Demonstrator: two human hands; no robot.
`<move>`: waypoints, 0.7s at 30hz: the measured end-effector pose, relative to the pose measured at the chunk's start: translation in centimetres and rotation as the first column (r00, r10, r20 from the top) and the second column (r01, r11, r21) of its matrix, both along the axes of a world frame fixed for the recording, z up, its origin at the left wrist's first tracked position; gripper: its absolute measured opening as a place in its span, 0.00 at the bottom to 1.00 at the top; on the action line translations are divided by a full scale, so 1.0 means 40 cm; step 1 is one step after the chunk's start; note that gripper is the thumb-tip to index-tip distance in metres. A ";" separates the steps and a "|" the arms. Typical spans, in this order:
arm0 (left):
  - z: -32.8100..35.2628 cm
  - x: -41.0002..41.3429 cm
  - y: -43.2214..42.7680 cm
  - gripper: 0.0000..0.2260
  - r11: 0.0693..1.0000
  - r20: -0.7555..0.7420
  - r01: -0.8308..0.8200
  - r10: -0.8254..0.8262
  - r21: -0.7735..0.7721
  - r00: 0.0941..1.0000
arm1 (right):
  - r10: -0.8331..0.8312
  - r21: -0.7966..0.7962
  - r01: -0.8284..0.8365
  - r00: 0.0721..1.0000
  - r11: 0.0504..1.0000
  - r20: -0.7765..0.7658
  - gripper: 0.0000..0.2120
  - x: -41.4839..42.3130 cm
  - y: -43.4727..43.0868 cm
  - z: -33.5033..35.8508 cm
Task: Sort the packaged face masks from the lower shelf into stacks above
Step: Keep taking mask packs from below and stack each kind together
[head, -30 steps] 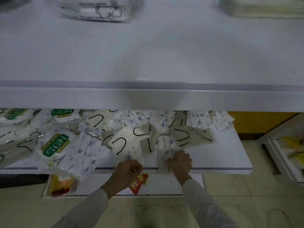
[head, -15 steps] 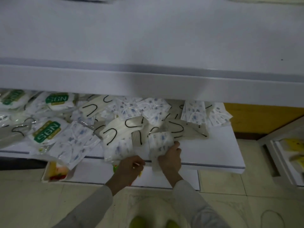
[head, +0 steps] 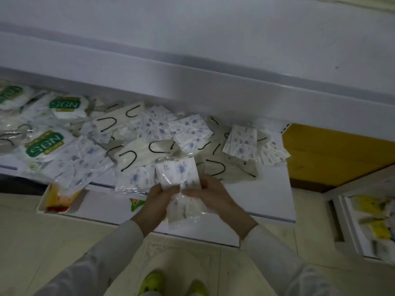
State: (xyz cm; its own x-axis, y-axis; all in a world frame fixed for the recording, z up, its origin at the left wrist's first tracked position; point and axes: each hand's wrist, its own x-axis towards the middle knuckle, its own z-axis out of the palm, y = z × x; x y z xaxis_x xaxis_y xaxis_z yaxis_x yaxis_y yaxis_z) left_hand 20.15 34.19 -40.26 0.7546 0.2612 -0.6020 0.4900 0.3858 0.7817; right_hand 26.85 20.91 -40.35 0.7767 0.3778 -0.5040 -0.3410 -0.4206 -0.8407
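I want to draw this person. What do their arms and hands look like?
Long whitish sleeves cover both arms to the wrists: left sleeve, right sleeve. The left grip and right grip, the hands, are bare: no gloves or rings showing.

The upper shelf (head: 192,82) covers the back of the lower shelf (head: 269,189), hiding the rear of the mask pile (head: 188,133). At the lower shelf's left end, SGN packs (head: 9,97) run off the picture. Right of it, yellow items (head: 376,227) blur (contents unreadable). At its front edge, the mask packet (head: 179,174) has smeared print, its middle behind the left hand (head: 157,201) and right hand (head: 215,197).
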 end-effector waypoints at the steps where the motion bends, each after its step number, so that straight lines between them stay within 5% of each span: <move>1: 0.006 0.009 -0.004 0.09 0.999 0.002 -0.036 0.036 0.010 0.999 | -0.006 -0.099 0.016 0.995 0.995 0.103 0.13 0.037 -0.024 0.004; 6: 0.021 0.029 0.006 0.09 0.993 -0.030 -0.113 0.112 -0.042 0.993 | -0.184 -0.468 0.389 0.887 0.793 0.424 0.17 0.291 -0.218 -0.046; 13: 0.011 0.012 0.016 0.08 0.990 0.022 -0.138 0.138 0.010 0.990 | -0.070 -0.650 0.384 0.888 0.655 0.454 0.32 0.387 -0.203 -0.151; 21: 0.008 -0.006 0.016 0.06 0.985 0.022 -0.160 0.159 0.062 0.987 | -0.215 -0.568 0.423 0.892 0.706 0.397 0.25 0.400 -0.162 -0.147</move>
